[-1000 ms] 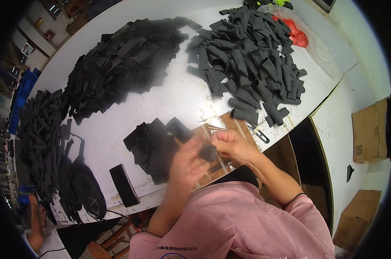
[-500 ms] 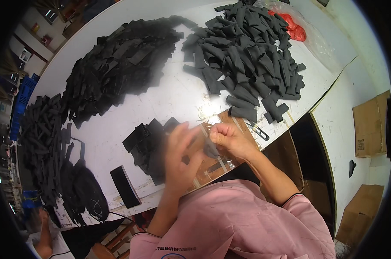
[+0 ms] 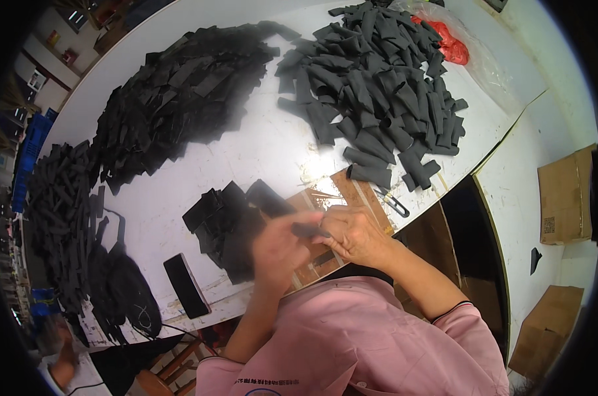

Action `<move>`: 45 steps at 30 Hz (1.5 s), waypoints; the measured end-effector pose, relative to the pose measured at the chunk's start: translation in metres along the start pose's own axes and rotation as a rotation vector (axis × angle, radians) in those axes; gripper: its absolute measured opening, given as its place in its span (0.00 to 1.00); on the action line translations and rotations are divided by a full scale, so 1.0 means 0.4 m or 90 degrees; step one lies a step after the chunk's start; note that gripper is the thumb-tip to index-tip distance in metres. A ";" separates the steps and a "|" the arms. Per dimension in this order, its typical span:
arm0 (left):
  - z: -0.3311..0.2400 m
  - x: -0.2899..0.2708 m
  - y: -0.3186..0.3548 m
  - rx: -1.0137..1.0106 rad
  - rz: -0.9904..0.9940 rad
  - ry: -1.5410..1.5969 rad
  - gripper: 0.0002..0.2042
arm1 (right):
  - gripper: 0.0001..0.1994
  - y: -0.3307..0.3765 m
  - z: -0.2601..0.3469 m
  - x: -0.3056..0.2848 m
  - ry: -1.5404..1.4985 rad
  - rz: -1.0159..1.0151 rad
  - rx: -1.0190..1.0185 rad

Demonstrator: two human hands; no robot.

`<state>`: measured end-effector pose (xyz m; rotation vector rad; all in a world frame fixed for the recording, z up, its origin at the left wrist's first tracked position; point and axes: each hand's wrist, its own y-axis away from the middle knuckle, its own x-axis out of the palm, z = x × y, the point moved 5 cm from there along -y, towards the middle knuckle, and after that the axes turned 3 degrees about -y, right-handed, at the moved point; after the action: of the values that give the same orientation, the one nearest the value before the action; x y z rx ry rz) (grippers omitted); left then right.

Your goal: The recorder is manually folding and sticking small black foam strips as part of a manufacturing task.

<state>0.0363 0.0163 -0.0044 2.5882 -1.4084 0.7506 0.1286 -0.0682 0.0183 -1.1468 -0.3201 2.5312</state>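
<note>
Over the brown board [image 3: 355, 191] at the table's front edge, my two hands meet at a small dark fabric piece [image 3: 307, 230]. My right hand [image 3: 360, 234] is closed, its curled fingers pinching the right end of the piece. Blurred by motion, my left hand [image 3: 279, 247] has its index finger above the piece and its thumb below, closed around it. Just left of my left hand lies a small heap of flat black fabric pieces [image 3: 223, 228]. A black tool with a looped handle [image 3: 395, 203] lies at the board's right edge.
Rolled dark fabric tubes [image 3: 378, 92] pile up at the back right, flat black pieces [image 3: 180, 92] at the back left, and narrow strips [image 3: 61, 198] far left. A phone [image 3: 186, 286] lies near the front edge. Cardboard boxes [image 3: 566, 195] stand right. A co-worker's arm [image 3: 65, 356] shows lower left.
My left hand, open and apart before, has come right to the fabric piece. My right hand has shifted slightly right and down, its fingers turned.
</note>
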 end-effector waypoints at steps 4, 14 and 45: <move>-0.057 0.050 -0.058 -0.009 0.109 -0.076 0.08 | 0.09 -0.005 -0.002 0.002 -0.079 -0.043 0.006; -0.086 0.085 -0.031 0.070 0.027 -0.329 0.06 | 0.08 0.023 -0.026 0.034 -0.149 -0.049 0.004; 0.155 -0.217 -0.168 -0.224 0.072 -1.071 0.08 | 0.19 0.025 -0.105 -0.031 -0.481 -0.111 0.362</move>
<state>0.0748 0.1009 -0.0893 2.5339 -1.5047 -1.9329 0.1659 -0.0797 -0.0038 0.0589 0.1265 2.5371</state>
